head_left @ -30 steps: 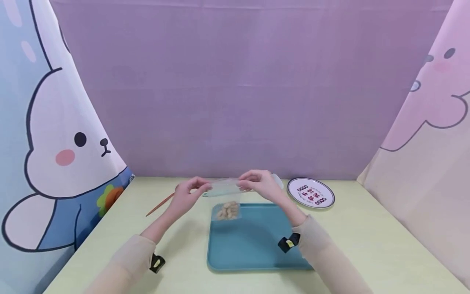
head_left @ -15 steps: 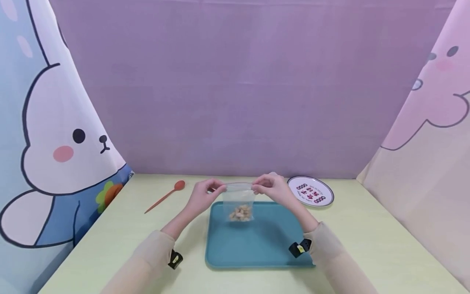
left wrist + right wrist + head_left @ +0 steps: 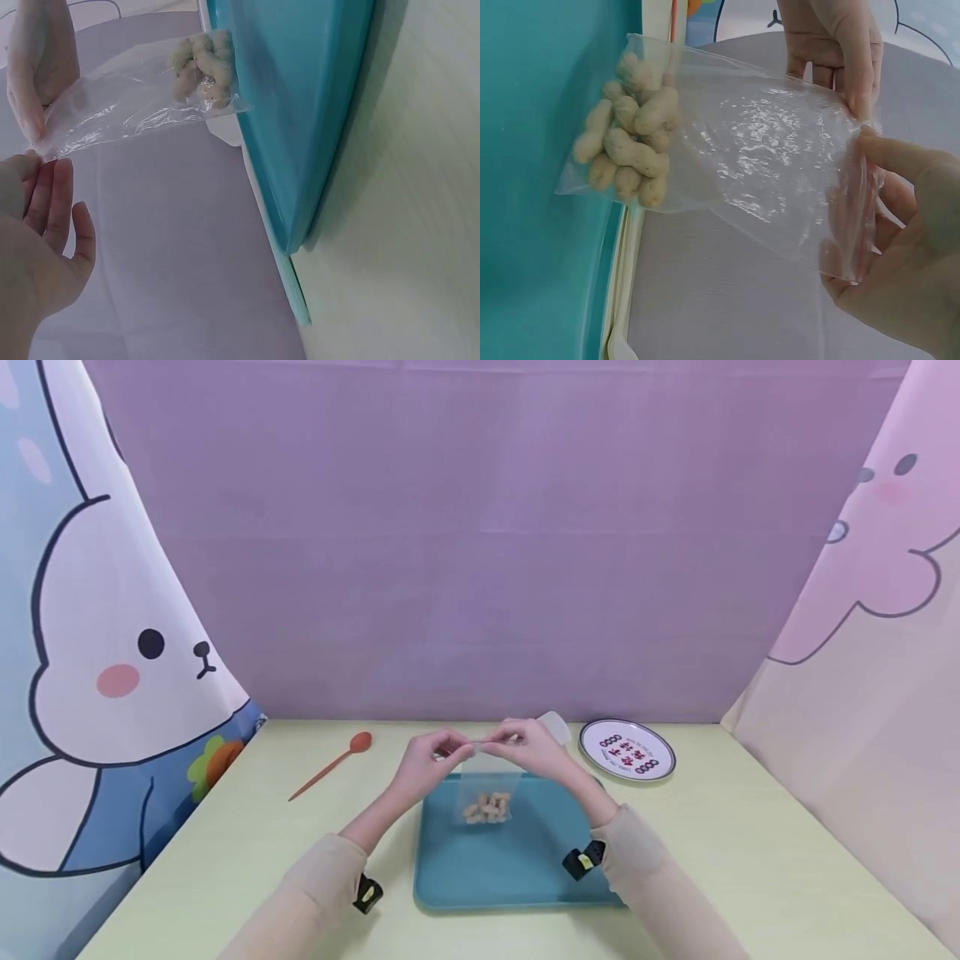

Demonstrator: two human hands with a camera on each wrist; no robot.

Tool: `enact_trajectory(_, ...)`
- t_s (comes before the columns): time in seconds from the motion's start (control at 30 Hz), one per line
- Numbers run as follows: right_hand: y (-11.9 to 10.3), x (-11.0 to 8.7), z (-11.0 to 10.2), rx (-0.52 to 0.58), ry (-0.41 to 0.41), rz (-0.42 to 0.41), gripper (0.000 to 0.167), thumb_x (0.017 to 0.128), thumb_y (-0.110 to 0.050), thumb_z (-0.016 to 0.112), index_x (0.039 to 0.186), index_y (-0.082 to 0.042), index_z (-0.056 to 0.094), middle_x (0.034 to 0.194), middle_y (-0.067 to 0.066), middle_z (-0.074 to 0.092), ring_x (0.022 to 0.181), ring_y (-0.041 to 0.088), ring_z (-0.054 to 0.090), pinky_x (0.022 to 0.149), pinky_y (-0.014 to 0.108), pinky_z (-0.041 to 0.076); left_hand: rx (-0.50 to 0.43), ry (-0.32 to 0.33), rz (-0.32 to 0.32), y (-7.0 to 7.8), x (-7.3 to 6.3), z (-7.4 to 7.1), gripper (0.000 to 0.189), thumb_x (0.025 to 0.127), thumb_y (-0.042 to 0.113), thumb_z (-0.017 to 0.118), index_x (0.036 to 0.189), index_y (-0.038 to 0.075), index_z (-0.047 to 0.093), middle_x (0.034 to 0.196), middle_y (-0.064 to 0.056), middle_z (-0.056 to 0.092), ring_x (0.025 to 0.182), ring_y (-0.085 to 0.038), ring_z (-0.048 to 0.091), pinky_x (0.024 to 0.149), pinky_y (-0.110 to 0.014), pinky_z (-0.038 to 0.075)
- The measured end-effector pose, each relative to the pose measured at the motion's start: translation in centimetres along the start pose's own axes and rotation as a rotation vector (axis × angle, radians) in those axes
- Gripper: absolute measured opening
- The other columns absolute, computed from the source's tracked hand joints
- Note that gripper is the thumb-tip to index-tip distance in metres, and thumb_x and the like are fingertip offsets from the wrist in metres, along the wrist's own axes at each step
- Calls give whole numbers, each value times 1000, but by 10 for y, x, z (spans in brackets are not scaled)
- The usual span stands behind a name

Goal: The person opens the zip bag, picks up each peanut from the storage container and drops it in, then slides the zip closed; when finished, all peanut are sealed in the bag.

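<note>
A clear zip-top plastic bag [image 3: 489,766] hangs from both hands, upright over the tray in the head view. Several unshelled peanuts [image 3: 634,142] lie gathered at its bottom. My left hand [image 3: 426,766] pinches the top edge between thumb and fingers. Close beside it, my right hand [image 3: 531,750] pinches the same edge, and the fingertips of the two hands nearly meet. In the right wrist view, the thumb of the right hand [image 3: 911,247] presses on the zip strip, with its fingers behind the bag. The left wrist view shows the left hand [image 3: 41,240] with its outer fingers loosely spread.
Beneath the bag lies a teal tray [image 3: 510,881] on the pale yellow table [image 3: 757,860]. An orange spoon [image 3: 330,768] is at the left. To the right rests a white plate [image 3: 627,750] with red lettering. Behind the right hand shows a white rounded object [image 3: 555,727], partly hidden.
The bag has swung round, then sunk slightly, its peanuts now hanging over the tray. The hands have drawn together along its top edge, the right moving left toward the left hand.
</note>
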State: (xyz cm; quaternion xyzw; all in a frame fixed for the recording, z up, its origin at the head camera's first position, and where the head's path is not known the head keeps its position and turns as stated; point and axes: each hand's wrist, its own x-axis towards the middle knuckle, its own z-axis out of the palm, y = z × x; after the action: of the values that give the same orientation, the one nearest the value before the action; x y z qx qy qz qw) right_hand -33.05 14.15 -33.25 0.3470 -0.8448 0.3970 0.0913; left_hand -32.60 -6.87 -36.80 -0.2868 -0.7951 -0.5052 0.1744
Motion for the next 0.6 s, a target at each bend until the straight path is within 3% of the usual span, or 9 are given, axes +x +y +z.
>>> enact_trajectory(0.4,-5,2,5,-62,-9,-64,15,91,-22,62,91,-10,72,83,1,66,76,11,55,66,23,47,-12,16,-13,-1,-2,1,17,88,23,65,92,7,69,83,-7,70,70,-23,64,58,-20,49)
enact_trajectory(0.53,-6,2,6,-77,26,-80,14,90,-21,63,89,-11,73,80,0,65,72,9,52,61,22,44,-6,16,-31,19,-4,-3,14,89,15,63,92,2,68,82,-13,69,67,-19,61,57,-20,47)
enact_trajectory(0.6,-7,2,6,-88,39,-81,13,89,-21,65,90,-11,73,79,-1,64,71,8,51,60,21,43,-6,17,-54,19,-4,-4,14,90,13,63,93,0,67,83,-16,69,66,-16,60,56,-20,46)
